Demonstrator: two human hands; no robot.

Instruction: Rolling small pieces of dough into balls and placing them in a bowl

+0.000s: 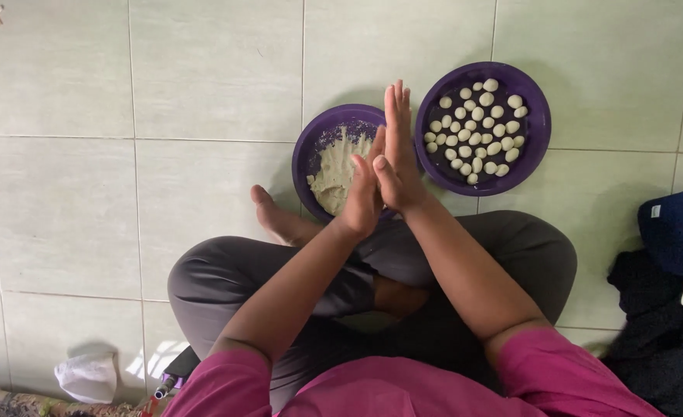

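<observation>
Pale green floor tiles (pixel 202 77) run under a person sitting cross-legged in grey trousers and a magenta top, one bare foot (pixel 276 216) poking out to the left of the pressed hands. The left hand (pixel 363 193) and right hand (pixel 399 166) meet palm to palm in front of the knees, the right one's fingers (pixel 397 108) pointing straight away from the body, the left laid flat against its heel. Whether a bit of dough sits between the palms I cannot tell; nothing shows at the edges.

Just behind the left hand sits a round purple plastic bowl (pixel 314 147) holding a smeared mass of soft, pale cream dough (pixel 334 174). Immediately to the right of the joined hands is a second round purple plastic bowl (pixel 538 123), filled with many small pale dough balls (pixel 477 131) lying close together in one layer.

That dough looks light, moist and sticky, judging by how it clings to the bowl wall. It would deform under any firm squeeze, so a pinch from the loose top edge and gentle, even pressure between flat palms seems the safest hold. The finished balls look soft and easily dented.

Away to the right lies a heap of dark blue and black cloth (pixel 666 270); down at the lower left, a crumpled white cloth (pixel 86 377).
</observation>
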